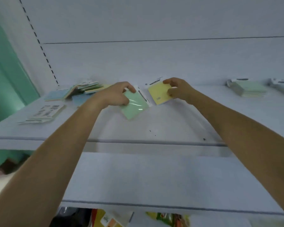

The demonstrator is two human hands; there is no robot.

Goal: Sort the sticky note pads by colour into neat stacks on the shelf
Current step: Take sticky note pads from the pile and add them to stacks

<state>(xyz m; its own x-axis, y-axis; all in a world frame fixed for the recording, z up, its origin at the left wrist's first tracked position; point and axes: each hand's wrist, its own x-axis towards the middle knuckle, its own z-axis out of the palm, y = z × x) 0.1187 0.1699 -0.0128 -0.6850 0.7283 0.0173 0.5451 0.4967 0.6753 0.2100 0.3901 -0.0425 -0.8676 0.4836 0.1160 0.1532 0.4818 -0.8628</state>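
My left hand [117, 94] grips a wrapped green pad [135, 104], tilted over the middle of the white shelf [154, 126]. My right hand [177, 89] pinches a yellow pad [159, 93] just to its right, also tilted. A loose heap of mixed pads [82, 90], blue, green and yellow, lies at the left rear. A face-down pad with a barcode [44, 113] lies near the left front edge. A neat green stack [247, 89] stands at the right rear, with another stack [282, 84] cut off by the frame's right edge.
The shelf's back panel [154, 63] rises right behind the pads. A second white shelf [154, 181] juts out below, with packaged goods [167, 218] under it. A green wall [5, 76] stands at the left.
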